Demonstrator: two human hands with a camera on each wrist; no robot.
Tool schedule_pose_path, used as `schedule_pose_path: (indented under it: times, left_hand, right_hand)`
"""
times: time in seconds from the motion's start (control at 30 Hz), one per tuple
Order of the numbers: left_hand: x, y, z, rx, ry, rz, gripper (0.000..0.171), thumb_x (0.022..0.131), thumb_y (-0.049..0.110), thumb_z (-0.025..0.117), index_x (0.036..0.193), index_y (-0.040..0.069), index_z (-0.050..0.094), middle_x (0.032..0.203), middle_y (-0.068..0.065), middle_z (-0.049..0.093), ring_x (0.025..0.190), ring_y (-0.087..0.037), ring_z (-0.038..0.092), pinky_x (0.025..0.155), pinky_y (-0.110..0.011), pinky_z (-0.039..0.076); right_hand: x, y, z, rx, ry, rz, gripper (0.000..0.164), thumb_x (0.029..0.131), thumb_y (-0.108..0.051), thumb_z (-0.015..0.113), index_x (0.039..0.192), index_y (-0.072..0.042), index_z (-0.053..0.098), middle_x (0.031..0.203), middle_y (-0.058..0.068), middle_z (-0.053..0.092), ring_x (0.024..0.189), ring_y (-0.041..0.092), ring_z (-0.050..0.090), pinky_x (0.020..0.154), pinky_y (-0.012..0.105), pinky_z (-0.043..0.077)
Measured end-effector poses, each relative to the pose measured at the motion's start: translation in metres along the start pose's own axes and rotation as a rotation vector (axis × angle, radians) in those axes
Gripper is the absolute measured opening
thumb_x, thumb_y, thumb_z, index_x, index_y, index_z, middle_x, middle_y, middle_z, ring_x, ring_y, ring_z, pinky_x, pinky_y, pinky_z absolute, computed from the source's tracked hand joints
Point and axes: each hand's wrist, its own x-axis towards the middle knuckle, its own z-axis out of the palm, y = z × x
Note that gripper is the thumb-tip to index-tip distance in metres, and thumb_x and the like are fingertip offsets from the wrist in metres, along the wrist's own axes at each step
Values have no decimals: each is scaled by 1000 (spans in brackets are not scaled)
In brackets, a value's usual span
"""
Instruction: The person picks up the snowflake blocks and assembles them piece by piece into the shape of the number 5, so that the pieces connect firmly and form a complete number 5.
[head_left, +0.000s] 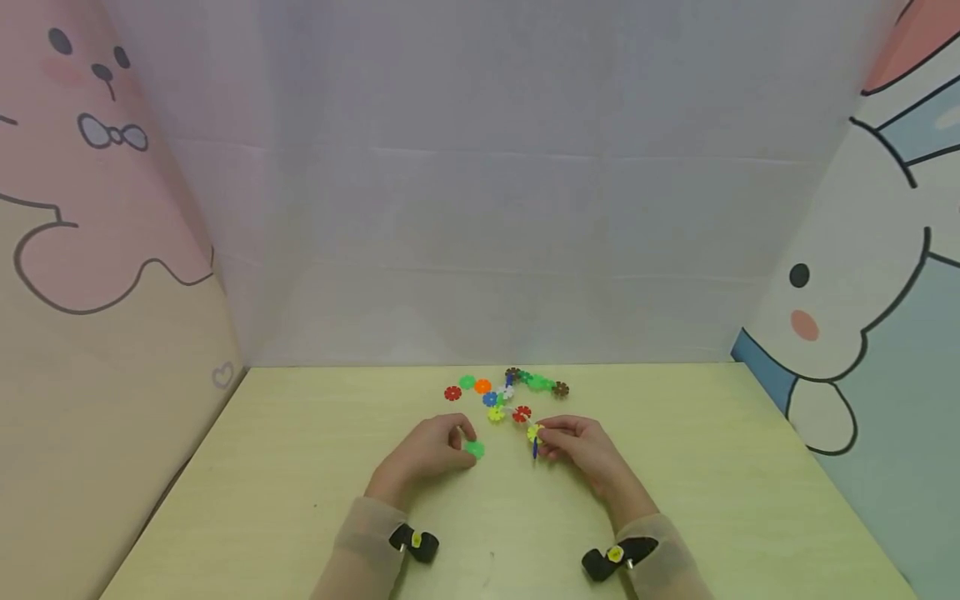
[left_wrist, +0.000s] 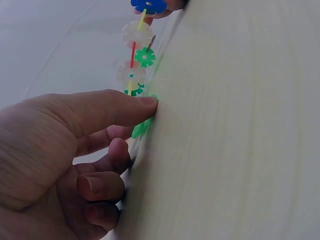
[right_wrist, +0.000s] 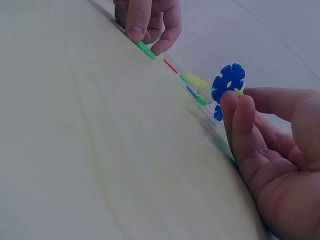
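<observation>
On the near side of the table, my left hand (head_left: 426,452) pinches a green notched plastic disc (head_left: 474,449) between thumb and forefinger, low over the surface. My right hand (head_left: 591,454) holds a yellow notched disc (head_left: 534,432) by its edge in its fingertips. Slotted crosswise into that yellow disc is a dark blue disc (right_wrist: 230,82), which faces the right wrist camera. From the yellow disc a joined string of discs runs back, with a red disc (head_left: 522,413) and a whitish disc (left_wrist: 137,35) among them.
Behind the hands lie more discs: a red one (head_left: 452,392), an orange one (head_left: 482,386) and a yellow one (head_left: 496,413). Green discs (head_left: 538,382) and a brown disc (head_left: 561,389) extend to the back right. A pale curtain (head_left: 480,250) borders the table's far edge.
</observation>
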Motion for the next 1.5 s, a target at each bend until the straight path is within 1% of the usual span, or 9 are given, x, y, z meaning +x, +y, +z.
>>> schedule_pose_path:
  times: [0.17,0.27,0.37,0.57,0.7,0.8,1.07,1.23,1.5]
  left_hand:
    - [1,6,3,34,-16,14,18,92,16,81,93,15,64,78,3,55,74,-14,52,68,-32,43]
    - [3,9,6,-5,-5,47,17,97,21,80,91,16,65,77,5,56,73,-13,52,67,-31,44]
    - [6,14,11,-70,-6,82,17,100,26,80,90,18,69,76,5,60,70,-12,52,66,-29,44]
    - [9,31,27,-177,-100,114,17,105,24,75,90,15,74,78,3,74,64,-10,53,61,-26,43]
    - [8,40,40,-229,-171,123,19,107,20,71,90,13,74,76,1,78,54,-9,49,55,-24,39]
    - [8,45,46,-240,-201,115,21,108,21,69,89,14,74,75,3,78,48,-9,46,51,-23,36]
    - [8,45,51,-287,-185,75,19,108,22,68,92,14,73,80,5,80,45,-12,45,48,-25,31]
    - [10,44,52,-296,-187,69,19,109,22,68,93,14,72,82,5,81,45,-12,44,48,-25,30]
    - [12,44,55,-344,-184,65,18,109,22,69,93,12,72,83,2,81,44,-12,42,47,-24,30]
  right_hand:
    - [0,1,0,2,0,-6,31,105,-6,72,129,14,69,95,8,79,84,16,74,75,25,61]
    - [-1,0,1,5,4,-11,31,105,-6,72,129,14,69,96,8,80,84,16,75,75,25,61]
    - [-1,-1,2,14,13,-16,32,105,-6,73,129,14,69,97,8,80,85,16,75,76,24,62]
    - [-1,-2,5,32,36,-29,32,105,-5,73,129,15,68,98,8,80,86,15,76,76,24,62]
    - [-2,-2,5,59,57,-28,31,105,-2,71,129,17,66,100,9,80,86,15,77,78,25,62]
    - [-2,-3,5,73,61,-25,31,105,-2,71,129,17,65,100,9,79,86,15,77,80,26,63]
    - [-1,-2,4,72,39,-27,33,105,-2,71,129,19,64,98,6,79,85,13,76,81,26,63]
    - [-1,-1,4,69,34,-27,32,105,-2,70,129,19,64,98,6,79,86,13,76,81,25,62]
    - [-1,-2,4,67,44,-22,32,105,-3,70,129,18,65,100,7,80,86,13,77,83,26,63]
